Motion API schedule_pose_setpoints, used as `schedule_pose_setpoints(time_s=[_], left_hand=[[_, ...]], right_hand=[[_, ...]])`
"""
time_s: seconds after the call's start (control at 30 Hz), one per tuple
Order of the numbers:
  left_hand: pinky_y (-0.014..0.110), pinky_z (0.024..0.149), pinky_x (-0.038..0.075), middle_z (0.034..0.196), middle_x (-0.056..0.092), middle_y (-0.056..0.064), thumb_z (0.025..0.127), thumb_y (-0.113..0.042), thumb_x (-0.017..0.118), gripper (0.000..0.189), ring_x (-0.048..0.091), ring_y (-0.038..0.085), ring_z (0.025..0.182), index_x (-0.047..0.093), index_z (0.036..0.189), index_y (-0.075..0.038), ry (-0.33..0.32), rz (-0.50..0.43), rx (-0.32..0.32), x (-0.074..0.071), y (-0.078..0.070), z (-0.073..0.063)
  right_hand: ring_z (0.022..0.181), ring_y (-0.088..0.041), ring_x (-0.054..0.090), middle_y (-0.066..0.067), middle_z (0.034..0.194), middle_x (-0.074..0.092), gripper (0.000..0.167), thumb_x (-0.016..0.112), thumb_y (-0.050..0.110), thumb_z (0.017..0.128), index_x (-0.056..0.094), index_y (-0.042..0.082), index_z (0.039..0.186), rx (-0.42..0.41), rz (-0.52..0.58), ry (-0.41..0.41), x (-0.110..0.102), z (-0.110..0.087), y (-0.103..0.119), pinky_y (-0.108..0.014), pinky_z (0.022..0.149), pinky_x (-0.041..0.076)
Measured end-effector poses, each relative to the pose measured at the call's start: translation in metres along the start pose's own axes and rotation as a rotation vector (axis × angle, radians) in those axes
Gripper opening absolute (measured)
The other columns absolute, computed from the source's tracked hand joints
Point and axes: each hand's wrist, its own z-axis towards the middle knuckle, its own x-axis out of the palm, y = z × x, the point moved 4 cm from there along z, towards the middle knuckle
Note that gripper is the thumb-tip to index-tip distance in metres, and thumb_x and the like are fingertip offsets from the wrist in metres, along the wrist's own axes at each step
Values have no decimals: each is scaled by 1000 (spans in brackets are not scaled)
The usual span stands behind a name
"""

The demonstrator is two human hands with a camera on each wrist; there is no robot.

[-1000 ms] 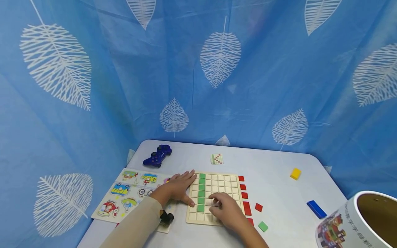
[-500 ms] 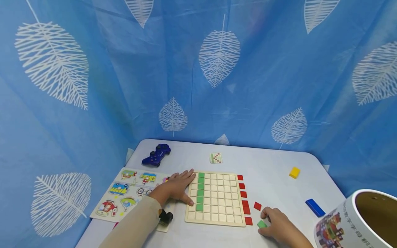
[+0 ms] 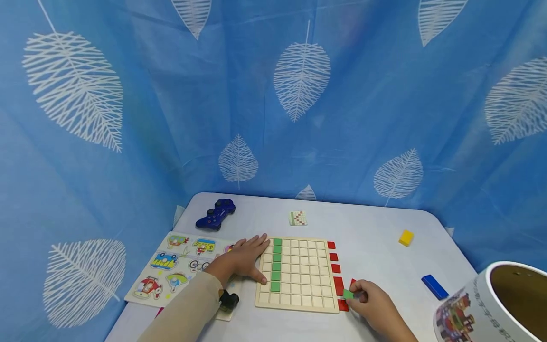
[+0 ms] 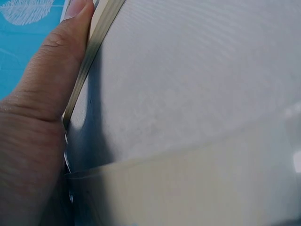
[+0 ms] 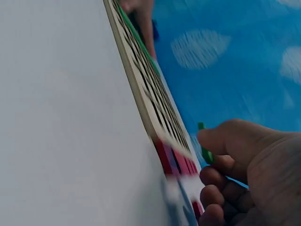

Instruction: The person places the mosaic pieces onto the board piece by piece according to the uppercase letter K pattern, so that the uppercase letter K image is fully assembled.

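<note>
A wooden grid board lies on the table, with a column of green tiles set in its second column from the left. My left hand rests on the board's left edge with fingers spread. Between thumb and fingers my right hand pinches a green square tile, held just off the board's lower right side. That tile also shows in the right wrist view. Red tiles line the right edge of the board; one loose red tile is mostly hidden behind my right hand.
A picture puzzle board sits at the left, under my left forearm. Behind it lies a blue game controller. A small pattern card is at the back. To the right are a yellow block, a blue block and a white canister.
My right hand has gone from over the board to the green tile on the table, picked it up and brought it left toward the board. My left hand has stayed put.
</note>
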Motion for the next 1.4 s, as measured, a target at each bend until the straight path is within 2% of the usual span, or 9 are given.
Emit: schedule_pose_setpoints(time_s=[0.13,0.3,0.4,0.53,0.7,1.0,1.23,1.33,1.4], left_hand=[[55,131,11,178,6,-1,69,-82,77,132,8,26,164,15,170,-23,-6,23,8,0,1,2],[55,131,11,178,6,-2,69,-82,77,131,7,24,164,16,170,-24,-3,12,-14,-2,1,2],[56,131,11,178,7,-2,68,-82,78,131,8,25,164,18,170,-24,-2,0,-24,-2,0,1],[55,131,11,178,7,-3,68,-83,77,132,8,24,164,18,170,-24,-2,12,-27,0,0,2],[55,131,12,178,7,-4,66,-84,77,133,8,23,164,18,170,-26,-6,10,-38,2,1,3],[55,131,11,178,7,-3,67,-84,76,133,8,24,164,17,170,-25,-5,17,-27,3,2,3],[55,131,11,178,7,-4,67,-83,77,132,8,23,164,18,170,-24,-6,18,-33,1,3,2],[55,131,10,178,6,-3,67,-83,77,132,8,24,164,17,170,-25,-3,22,-29,2,3,3],[56,131,11,178,7,-2,67,-83,77,133,8,25,164,17,170,-24,-4,22,-18,3,2,4]], right_hand=[[76,-11,55,3,86,63,25,87,17,83,69,14,100,-174,80,7,29,-3,40,-24,62,47],[75,-6,54,6,86,61,22,85,20,83,69,18,98,-380,49,113,73,-1,89,-23,64,47],[76,-6,53,8,86,60,19,82,21,82,68,19,95,-417,-19,161,96,2,106,-25,66,46],[76,-7,50,9,85,57,19,82,19,79,67,21,90,-416,-106,158,114,2,116,-27,65,43],[74,-7,48,10,83,53,22,83,21,77,65,24,90,-415,-166,117,122,1,119,-26,63,40],[76,-3,51,14,83,56,14,82,20,82,71,26,88,-470,-144,154,124,-4,123,-26,68,45],[72,-3,49,14,79,55,15,82,17,85,72,26,78,-487,-134,164,125,-6,129,-24,64,43],[74,-2,50,15,82,57,12,81,20,86,73,27,82,-501,-91,168,119,-4,123,-23,65,45],[77,-1,52,15,86,59,9,81,22,88,74,27,86,-497,-55,133,108,1,113,-22,68,47]])
